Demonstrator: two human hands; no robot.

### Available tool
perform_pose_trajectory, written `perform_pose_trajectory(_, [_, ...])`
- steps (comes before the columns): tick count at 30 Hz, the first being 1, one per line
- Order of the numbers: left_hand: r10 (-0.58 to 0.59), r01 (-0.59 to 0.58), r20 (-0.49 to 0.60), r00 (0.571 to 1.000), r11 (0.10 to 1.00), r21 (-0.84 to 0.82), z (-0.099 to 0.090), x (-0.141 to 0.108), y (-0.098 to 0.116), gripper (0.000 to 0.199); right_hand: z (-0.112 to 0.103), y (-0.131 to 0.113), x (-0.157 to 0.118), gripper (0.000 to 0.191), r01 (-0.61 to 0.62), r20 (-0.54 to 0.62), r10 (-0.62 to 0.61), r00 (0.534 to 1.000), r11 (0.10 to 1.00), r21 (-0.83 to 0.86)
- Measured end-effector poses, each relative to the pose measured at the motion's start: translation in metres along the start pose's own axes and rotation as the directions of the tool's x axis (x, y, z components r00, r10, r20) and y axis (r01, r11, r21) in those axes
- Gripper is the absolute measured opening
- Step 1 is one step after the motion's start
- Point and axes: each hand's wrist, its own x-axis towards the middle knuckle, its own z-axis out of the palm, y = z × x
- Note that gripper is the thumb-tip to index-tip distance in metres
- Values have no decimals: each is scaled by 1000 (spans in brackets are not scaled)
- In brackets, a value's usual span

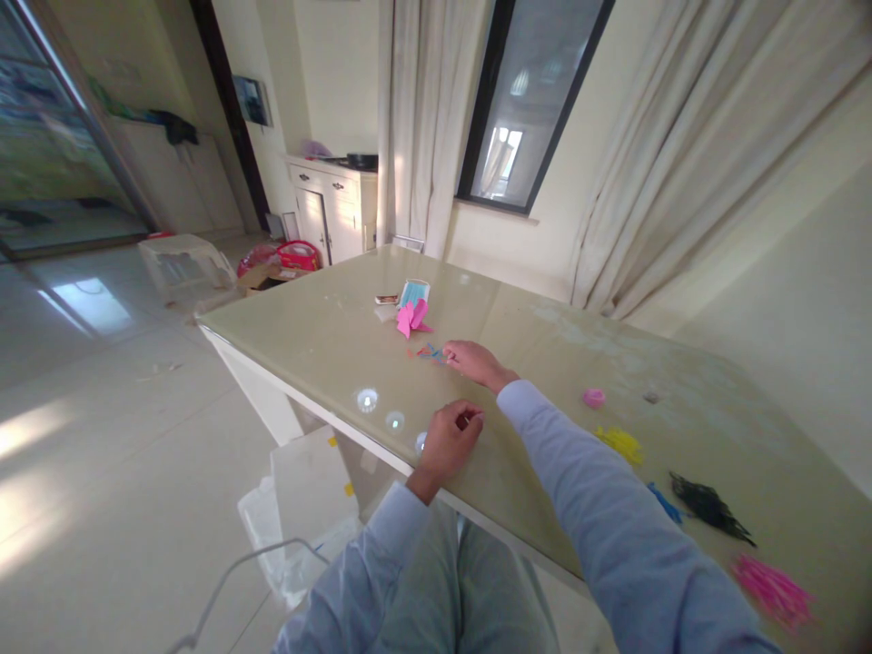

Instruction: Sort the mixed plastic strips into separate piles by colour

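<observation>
Blue and red strips (pixel 429 351) sit just left of the right hand (pixel 471 361), closer than the left hand (pixel 452 440); both curled narrow, can't tell if holding anything tbh.

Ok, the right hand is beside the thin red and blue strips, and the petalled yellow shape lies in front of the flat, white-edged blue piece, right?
No: the head view shows the petalled shape is bright pink. The right hand is beside the thin red and blue strips, and that shape is in front of the blue piece.
</observation>
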Motion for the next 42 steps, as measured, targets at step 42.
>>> perform_pose_trajectory(42, [-67, 94, -88, 994, 935, 341, -2, -2, 1, 36, -54, -14, -312, 25, 313, -92, 682, 725, -208, 927])
